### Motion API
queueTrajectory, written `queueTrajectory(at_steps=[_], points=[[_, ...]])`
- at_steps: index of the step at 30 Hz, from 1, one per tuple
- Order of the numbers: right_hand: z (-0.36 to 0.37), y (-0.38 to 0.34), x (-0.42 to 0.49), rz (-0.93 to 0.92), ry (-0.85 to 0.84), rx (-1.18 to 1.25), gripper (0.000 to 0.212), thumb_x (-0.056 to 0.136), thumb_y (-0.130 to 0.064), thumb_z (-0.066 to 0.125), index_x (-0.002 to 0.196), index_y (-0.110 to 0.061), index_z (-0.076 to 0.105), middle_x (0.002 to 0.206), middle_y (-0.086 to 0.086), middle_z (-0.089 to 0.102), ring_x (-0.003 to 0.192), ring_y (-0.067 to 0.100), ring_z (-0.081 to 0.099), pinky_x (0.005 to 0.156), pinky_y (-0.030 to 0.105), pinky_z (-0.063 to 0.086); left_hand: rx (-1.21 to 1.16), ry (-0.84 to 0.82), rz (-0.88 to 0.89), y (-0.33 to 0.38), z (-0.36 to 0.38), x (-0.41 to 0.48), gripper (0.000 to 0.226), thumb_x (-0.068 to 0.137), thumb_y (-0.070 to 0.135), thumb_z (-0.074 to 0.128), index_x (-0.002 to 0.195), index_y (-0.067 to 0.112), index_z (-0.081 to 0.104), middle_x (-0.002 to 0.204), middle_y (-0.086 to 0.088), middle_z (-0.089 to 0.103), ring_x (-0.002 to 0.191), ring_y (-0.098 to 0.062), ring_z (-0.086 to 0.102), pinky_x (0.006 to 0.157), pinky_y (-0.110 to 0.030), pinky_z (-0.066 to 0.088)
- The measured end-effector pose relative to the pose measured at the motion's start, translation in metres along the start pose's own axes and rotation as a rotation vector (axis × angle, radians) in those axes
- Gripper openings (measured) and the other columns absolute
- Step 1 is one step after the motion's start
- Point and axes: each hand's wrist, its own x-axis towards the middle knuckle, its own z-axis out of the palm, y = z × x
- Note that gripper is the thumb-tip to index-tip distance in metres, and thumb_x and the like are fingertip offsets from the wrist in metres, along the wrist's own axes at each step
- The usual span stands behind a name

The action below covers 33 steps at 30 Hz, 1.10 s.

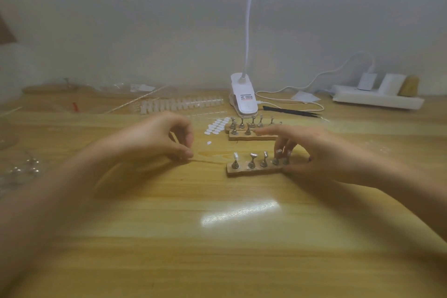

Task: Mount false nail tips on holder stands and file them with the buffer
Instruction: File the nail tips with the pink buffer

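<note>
A wooden holder strip (pixel 251 171) with several metal stands lies at the table's centre. The leftmost stand carries a pale nail tip (pixel 236 156). My right hand (pixel 314 152) grips the strip's right end, with the thumb against its front edge and fingertips on the two rightmost stands. My left hand (pixel 159 138) rests on the table left of the strip, thumb and fingertips pinched together; whatever is between them is too small and blurred to see. Two more holder strips (pixel 251 137) lie just behind. A row of clear nail tips (pixel 181 104) sits farther back.
A sheet of white adhesive dots (pixel 217 126) lies by the far strips, with one loose dot (pixel 209 143). Behind are a clip lamp (pixel 244 100), black tweezers (pixel 290 111) and a power strip (pixel 377 100). Clear packaging (pixel 21 169) lies at the left edge.
</note>
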Motion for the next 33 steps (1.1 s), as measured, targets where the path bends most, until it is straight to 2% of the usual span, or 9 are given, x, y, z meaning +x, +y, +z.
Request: queueTrajectory(at_steps=[4,7,13,16,19,22,27,30,33], points=[[-0.005,-0.007,0.002,-0.072,0.186,0.01,0.064,0.078,-0.03,0.08,0.136,-0.033,0.053,0.109,-0.016,0.066,0.104,0.002,0.06,0.094,0.017,0.044,-0.213,0.159,0.061,0.026,-0.007,-0.007,0.022,0.067,0.025,0.083,0.075,0.018,0.064,0.072,0.005,0.072,0.061,-0.008,0.066,0.051,-0.008,0.042],[-0.012,-0.023,0.0,-0.102,0.338,0.254,0.051,0.076,-0.042,0.072,0.123,-0.024,0.065,0.098,-0.011,0.074,0.1,0.006,0.068,0.092,0.018,0.049,-0.328,0.094,0.118,0.055,-0.003,-0.019,0.024,0.063,0.038,0.079,0.075,0.024,0.064,0.074,0.004,0.071,0.061,-0.007,0.063,0.048,-0.01,0.038],[-0.012,-0.044,-0.005,-0.021,0.27,0.675,0.02,0.08,-0.016,0.073,0.099,-0.01,0.071,0.081,0.008,0.076,0.073,0.019,0.074,0.059,0.024,0.058,-0.415,-0.019,0.162,0.087,0.017,-0.034,0.023,0.075,0.025,0.079,0.093,0.019,0.067,0.08,0.004,0.071,0.063,-0.006,0.061,0.049,-0.01,0.039],[-0.014,-0.046,-0.006,0.025,0.174,0.735,0.015,0.085,-0.006,0.07,0.099,-0.008,0.07,0.083,0.01,0.076,0.077,0.021,0.076,0.059,0.023,0.057,-0.412,-0.02,0.131,0.088,0.022,-0.035,0.019,0.08,0.019,0.077,0.096,0.016,0.068,0.077,0.007,0.068,0.063,-0.003,0.058,0.048,-0.01,0.037],[-0.018,-0.043,-0.006,0.08,0.091,0.78,0.023,0.091,0.01,0.06,0.104,-0.007,0.067,0.087,0.012,0.076,0.084,0.025,0.076,0.06,0.023,0.057,-0.396,-0.019,0.112,0.086,0.025,-0.035,0.014,0.082,0.019,0.077,0.094,0.017,0.069,0.072,0.01,0.065,0.062,-0.002,0.057,0.048,-0.011,0.037],[-0.018,-0.043,-0.006,0.109,0.034,0.808,0.017,0.093,0.005,0.06,0.104,-0.007,0.066,0.091,0.012,0.076,0.088,0.026,0.076,0.062,0.023,0.057,-0.36,-0.006,0.147,0.085,0.029,-0.034,0.011,0.083,0.014,0.075,0.092,0.017,0.07,0.07,0.012,0.065,0.062,-0.001,0.06,0.055,-0.008,0.041],[-0.01,-0.045,-0.003,0.144,0.052,0.798,0.005,0.092,-0.008,0.065,0.092,-0.008,0.07,0.087,0.011,0.078,0.083,0.024,0.077,0.059,0.02,0.057,-0.244,0.07,0.228,0.085,0.035,-0.034,0.014,0.082,0.016,0.076,0.091,0.023,0.069,0.077,0.009,0.069,0.07,-0.014,0.064,0.058,-0.009,0.041],[-0.004,-0.044,-0.005,0.168,0.101,0.825,0.009,0.09,-0.007,0.067,0.085,-0.01,0.073,0.081,0.014,0.077,0.077,0.026,0.077,0.059,0.021,0.058,-0.151,0.197,0.326,0.086,0.039,-0.035,0.012,0.081,0.023,0.077,0.089,0.022,0.068,0.081,0.01,0.069,0.071,-0.002,0.062,0.058,-0.005,0.04],[0.01,-0.041,-0.013,0.18,0.128,0.871,0.005,0.089,-0.006,0.067,0.088,-0.007,0.072,0.08,0.015,0.077,0.075,0.028,0.077,0.06,0.023,0.059,-0.12,0.278,0.389,0.087,0.047,-0.037,0.009,0.083,0.022,0.077,0.084,0.022,0.068,0.08,0.012,0.069,0.074,-0.002,0.062,0.058,-0.005,0.039]])
